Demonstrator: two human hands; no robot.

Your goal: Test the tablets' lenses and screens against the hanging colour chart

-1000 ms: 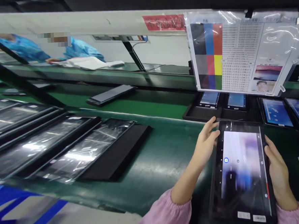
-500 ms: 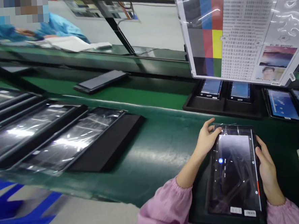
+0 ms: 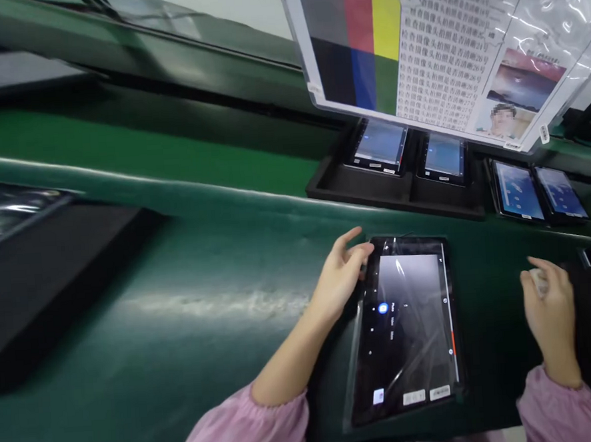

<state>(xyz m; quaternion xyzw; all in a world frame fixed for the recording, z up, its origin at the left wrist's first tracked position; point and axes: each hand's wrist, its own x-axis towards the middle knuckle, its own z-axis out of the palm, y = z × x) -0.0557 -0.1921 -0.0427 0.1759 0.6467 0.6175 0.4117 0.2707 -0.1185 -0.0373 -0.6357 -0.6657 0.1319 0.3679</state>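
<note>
Narrow gap btwn tablet (image 3: pixel 402 328) & black tray (image 3: pixel 358 187).

Left hand (image 3: pixel 339 278) and right hand (image 3: pixel 549 315) bare, ungloved. Left sleeve (image 3: pixel 238 428) pale pink, loose, puffed fabric, elastic-gathered cuff at wrist. Right sleeve (image 3: pixel 560 408) same pink fabric, same gathered cuff.

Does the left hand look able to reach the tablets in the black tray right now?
Probably yes. The left hand lies close to the tray, with only green belt between them; the wrapped tablet sits beside the hand, not in its path.
</note>
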